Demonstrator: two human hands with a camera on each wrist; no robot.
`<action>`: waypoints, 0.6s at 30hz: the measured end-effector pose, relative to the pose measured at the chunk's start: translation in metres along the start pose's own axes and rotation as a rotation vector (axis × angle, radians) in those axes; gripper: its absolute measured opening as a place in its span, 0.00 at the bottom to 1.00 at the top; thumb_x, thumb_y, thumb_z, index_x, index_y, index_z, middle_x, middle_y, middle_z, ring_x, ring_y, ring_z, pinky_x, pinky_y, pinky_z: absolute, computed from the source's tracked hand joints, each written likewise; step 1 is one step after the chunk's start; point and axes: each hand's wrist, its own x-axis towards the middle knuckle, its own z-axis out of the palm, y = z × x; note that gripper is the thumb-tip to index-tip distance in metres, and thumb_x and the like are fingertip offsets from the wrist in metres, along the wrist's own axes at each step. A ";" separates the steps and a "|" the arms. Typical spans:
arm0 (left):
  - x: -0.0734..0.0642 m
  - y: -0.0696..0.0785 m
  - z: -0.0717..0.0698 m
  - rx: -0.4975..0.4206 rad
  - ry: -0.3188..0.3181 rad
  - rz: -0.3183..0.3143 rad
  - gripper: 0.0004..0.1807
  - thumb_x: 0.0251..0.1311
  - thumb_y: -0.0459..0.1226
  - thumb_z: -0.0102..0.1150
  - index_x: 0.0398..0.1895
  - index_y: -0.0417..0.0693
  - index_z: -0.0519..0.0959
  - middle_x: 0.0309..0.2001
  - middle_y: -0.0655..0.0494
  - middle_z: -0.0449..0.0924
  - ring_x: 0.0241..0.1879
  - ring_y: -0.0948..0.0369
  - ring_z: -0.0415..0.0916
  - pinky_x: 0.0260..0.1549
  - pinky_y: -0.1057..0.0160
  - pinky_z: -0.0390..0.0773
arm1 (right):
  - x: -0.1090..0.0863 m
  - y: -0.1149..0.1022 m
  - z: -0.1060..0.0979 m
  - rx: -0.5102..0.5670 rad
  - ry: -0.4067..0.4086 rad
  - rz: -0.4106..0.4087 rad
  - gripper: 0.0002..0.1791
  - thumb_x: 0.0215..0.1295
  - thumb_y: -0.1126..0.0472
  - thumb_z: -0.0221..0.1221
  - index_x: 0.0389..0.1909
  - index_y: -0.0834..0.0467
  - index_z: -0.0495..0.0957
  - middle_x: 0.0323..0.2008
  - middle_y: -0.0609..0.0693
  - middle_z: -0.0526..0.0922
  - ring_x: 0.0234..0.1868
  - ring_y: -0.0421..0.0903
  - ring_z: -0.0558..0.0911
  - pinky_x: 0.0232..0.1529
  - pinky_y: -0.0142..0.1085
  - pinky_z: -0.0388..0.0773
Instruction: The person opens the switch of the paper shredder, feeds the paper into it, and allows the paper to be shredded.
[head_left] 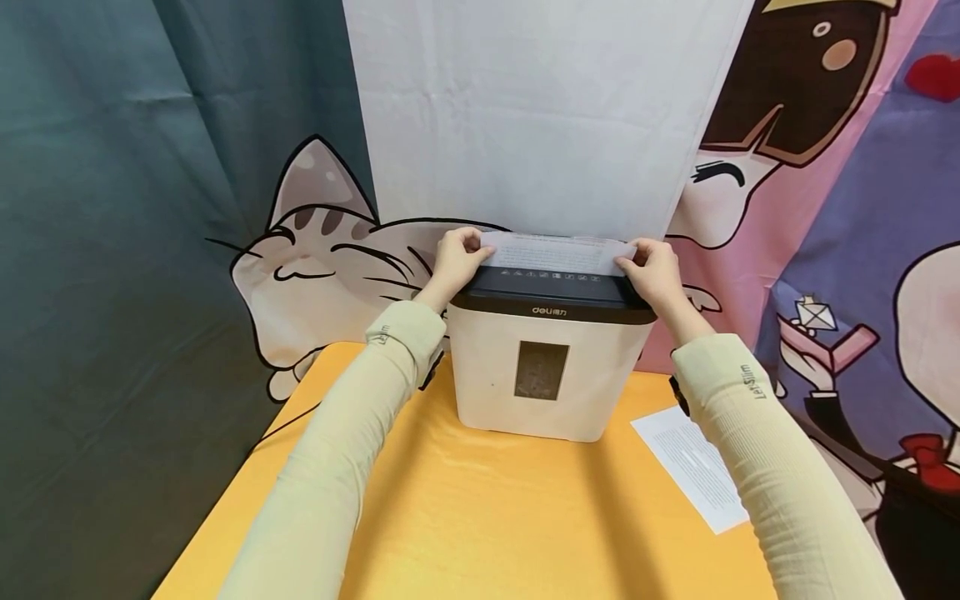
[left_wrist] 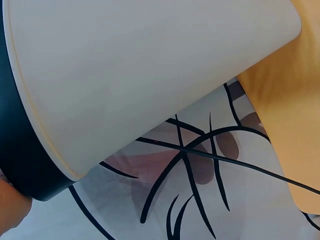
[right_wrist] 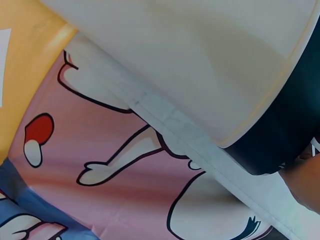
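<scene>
A white paper shredder (head_left: 483, 367) with a dark top (head_left: 551, 287) and a small front window (head_left: 542, 371) stands on the yellow table (head_left: 480, 508). A printed sheet of paper (head_left: 558, 254) lies across the back of that top, over the feed area. My left hand (head_left: 459, 262) pinches the sheet's left edge between thumb and fingers. At the opposite edge, my right hand (head_left: 656, 271) pinches it the same way. The wrist views show mostly the shredder's white sides (left_wrist: 135, 65), with only a bit of each hand beside the dark rim (right_wrist: 285, 115).
Another printed sheet (head_left: 693, 467) lies on the table to the right, partly behind the right sleeve (head_left: 780, 467). A thin black cord (left_wrist: 235, 162) runs off the table's left side. Cartoon-printed curtains (head_left: 315, 275) hang close behind the shredder.
</scene>
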 end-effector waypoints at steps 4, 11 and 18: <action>-0.001 -0.001 0.000 -0.022 -0.003 0.010 0.09 0.58 0.34 0.62 0.38 0.35 0.81 0.34 0.41 0.81 0.33 0.56 0.75 0.36 0.69 0.72 | 0.000 0.000 0.001 -0.002 0.005 0.000 0.09 0.61 0.67 0.59 0.38 0.70 0.80 0.22 0.53 0.77 0.22 0.29 0.64 0.30 0.24 0.62; 0.000 -0.002 0.002 -0.052 -0.008 0.026 0.06 0.58 0.33 0.62 0.34 0.37 0.82 0.34 0.42 0.83 0.26 0.67 0.70 0.30 0.75 0.67 | -0.004 -0.001 0.003 0.025 -0.011 -0.003 0.09 0.64 0.66 0.57 0.37 0.69 0.80 0.35 0.66 0.81 0.24 0.26 0.67 0.31 0.20 0.64; 0.001 -0.002 0.003 -0.063 -0.015 0.024 0.07 0.58 0.34 0.62 0.34 0.36 0.82 0.33 0.42 0.83 0.26 0.67 0.69 0.29 0.75 0.67 | -0.004 -0.003 0.003 0.064 0.000 -0.004 0.09 0.64 0.65 0.58 0.37 0.68 0.81 0.32 0.60 0.81 0.24 0.24 0.69 0.31 0.19 0.66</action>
